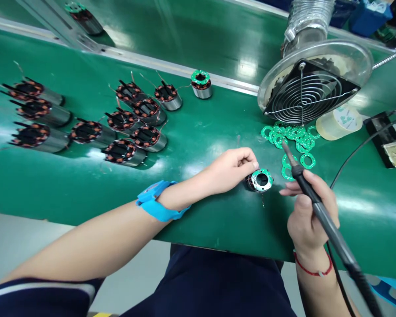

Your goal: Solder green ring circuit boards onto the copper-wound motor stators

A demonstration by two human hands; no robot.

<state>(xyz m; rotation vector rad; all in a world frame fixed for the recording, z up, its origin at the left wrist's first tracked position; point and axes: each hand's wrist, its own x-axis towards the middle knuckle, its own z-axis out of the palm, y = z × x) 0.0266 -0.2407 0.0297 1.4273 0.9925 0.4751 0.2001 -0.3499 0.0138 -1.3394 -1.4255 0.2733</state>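
Note:
A motor stator [251,182] stands upright on the green bench, topped by a ring-shaped green circuit board [268,175]. A short wire end sticks out on its near side. My left hand [235,169] is closed in a pinch at the stator's upper left edge; what lies between the fingertips is hidden. My right hand [312,215] grips a soldering iron [323,215] to the right of the stator. The iron's tip points up and away, apart from the stator, over loose green ring boards [306,160].
Several bare stators [125,152] with upright wires stand at the left. Another stator with a green board [201,83] is by the back rail. A fan-fitted extraction hood [303,97], a tape roll [339,122] and a black soldering stand [386,136] occupy the right.

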